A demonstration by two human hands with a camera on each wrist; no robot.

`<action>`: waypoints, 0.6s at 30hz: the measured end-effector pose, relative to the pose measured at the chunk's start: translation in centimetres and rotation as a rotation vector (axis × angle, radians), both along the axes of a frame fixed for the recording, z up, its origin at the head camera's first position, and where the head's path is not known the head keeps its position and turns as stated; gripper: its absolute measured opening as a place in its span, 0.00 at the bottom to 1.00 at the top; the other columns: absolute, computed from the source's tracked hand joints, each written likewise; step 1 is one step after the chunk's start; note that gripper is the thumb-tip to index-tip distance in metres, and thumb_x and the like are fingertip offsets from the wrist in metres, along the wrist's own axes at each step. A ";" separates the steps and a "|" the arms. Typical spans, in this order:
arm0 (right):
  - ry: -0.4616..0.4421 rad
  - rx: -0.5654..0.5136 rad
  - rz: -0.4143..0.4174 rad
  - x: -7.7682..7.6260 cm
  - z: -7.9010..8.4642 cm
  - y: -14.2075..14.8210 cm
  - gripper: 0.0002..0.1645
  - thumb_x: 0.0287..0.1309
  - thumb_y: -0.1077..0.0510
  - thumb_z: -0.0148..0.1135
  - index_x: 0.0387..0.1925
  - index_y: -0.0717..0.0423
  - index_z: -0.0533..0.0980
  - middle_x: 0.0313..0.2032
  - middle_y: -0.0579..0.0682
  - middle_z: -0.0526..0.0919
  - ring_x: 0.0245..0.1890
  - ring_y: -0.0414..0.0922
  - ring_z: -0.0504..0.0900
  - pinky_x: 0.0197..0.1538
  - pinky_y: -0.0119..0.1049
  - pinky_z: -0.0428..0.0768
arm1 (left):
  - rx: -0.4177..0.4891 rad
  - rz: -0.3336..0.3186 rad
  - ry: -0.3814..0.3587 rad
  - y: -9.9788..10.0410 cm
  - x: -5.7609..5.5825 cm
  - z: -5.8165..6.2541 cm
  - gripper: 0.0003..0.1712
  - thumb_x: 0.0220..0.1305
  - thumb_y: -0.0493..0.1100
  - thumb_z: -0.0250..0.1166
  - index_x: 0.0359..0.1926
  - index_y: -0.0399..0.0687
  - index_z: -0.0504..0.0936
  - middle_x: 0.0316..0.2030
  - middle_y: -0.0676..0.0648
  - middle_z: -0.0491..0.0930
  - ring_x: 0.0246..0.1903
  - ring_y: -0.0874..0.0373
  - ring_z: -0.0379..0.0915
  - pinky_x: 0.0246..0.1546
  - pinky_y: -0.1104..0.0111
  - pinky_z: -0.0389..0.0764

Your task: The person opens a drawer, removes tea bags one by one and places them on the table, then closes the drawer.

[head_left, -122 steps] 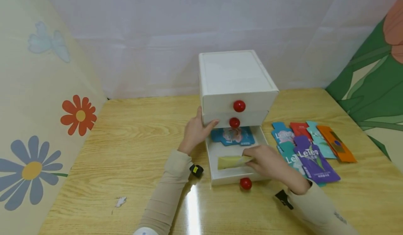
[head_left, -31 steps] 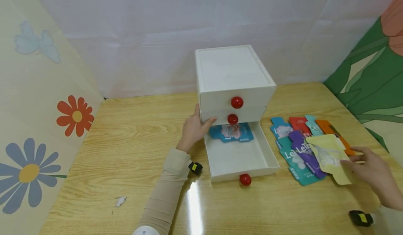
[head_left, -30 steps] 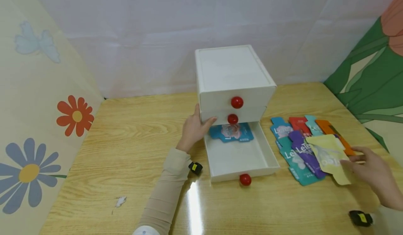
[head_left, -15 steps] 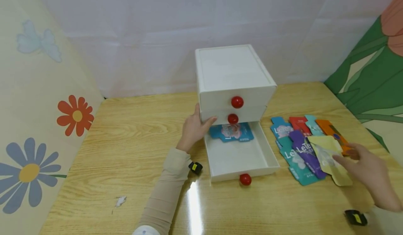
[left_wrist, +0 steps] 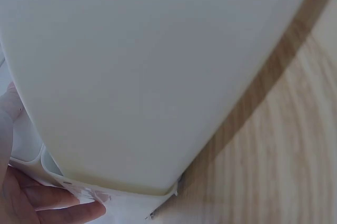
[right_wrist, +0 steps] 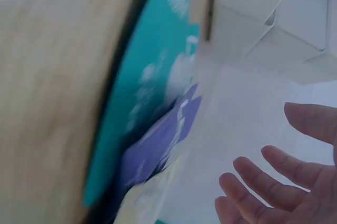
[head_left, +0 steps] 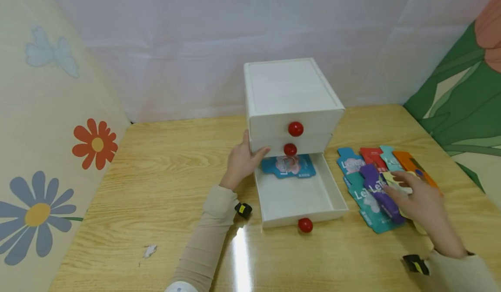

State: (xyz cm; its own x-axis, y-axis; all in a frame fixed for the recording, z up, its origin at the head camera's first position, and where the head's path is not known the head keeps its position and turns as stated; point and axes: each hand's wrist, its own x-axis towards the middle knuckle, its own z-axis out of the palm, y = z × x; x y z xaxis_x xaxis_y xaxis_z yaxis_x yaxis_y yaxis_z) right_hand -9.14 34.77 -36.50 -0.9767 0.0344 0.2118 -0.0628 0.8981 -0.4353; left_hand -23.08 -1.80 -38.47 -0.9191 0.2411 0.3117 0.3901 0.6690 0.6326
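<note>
A white drawer cabinet [head_left: 293, 87] with red knobs stands on the table, its bottom drawer [head_left: 297, 198] pulled out. Inside that drawer, toward the back, lies a blue packet [head_left: 288, 166]. My left hand [head_left: 240, 163] holds the cabinet's left front corner, thumb across the front and fingers along the side. In the right wrist view, my right hand [right_wrist: 279, 182] has its fingers spread and holds nothing. From the head view it hovers over the pile, partly hiding a pale yellow packet [head_left: 419, 227]. A purple packet [head_left: 379, 192] and a teal packet [head_left: 369, 205] lie just left of it.
Blue [head_left: 349, 159], red [head_left: 373, 156], light teal [head_left: 391, 158] and orange [head_left: 411, 163] packets overlap at the back of the pile, right of the cabinet. A white cloth backdrop [head_left: 188, 57] closes off the table's far edge. Painted panels stand at both sides.
The yellow packet has gone from the bottom drawer to the pile on the right. My right hand has let go of it and moved left above the pile. My left hand has stayed in place.
</note>
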 end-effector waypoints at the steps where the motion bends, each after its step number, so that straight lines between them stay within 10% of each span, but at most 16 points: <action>1: 0.023 -0.002 0.012 -0.2 0.2 -0.5 0.26 0.55 0.56 0.60 0.48 0.73 0.69 0.41 0.74 0.74 0.38 0.68 0.73 0.33 0.59 0.72 | -0.001 0.001 -0.002 0.0 0.0 0.0 0.41 0.58 0.60 0.59 0.62 0.40 0.56 0.32 0.36 0.79 0.28 0.47 0.77 0.27 0.61 0.77; 11: 0.242 -0.042 0.209 -1.6 1.1 -5.6 0.22 0.50 0.61 0.65 0.46 0.68 0.73 0.37 0.63 0.80 0.29 0.54 0.76 0.28 0.28 0.71 | -0.017 -0.003 -0.025 0.0 0.0 -0.1 0.41 0.59 0.61 0.57 0.62 0.40 0.55 0.32 0.37 0.79 0.28 0.48 0.77 0.25 0.63 0.77; 18: 0.242 -0.049 0.305 -3.0 2.0 -8.4 0.22 0.50 0.61 0.65 0.47 0.67 0.74 0.39 0.62 0.80 0.34 0.54 0.78 0.32 0.43 0.76 | -0.014 -0.001 -0.019 0.0 -0.1 -0.3 0.40 0.59 0.61 0.57 0.62 0.41 0.55 0.33 0.36 0.79 0.29 0.47 0.77 0.27 0.62 0.78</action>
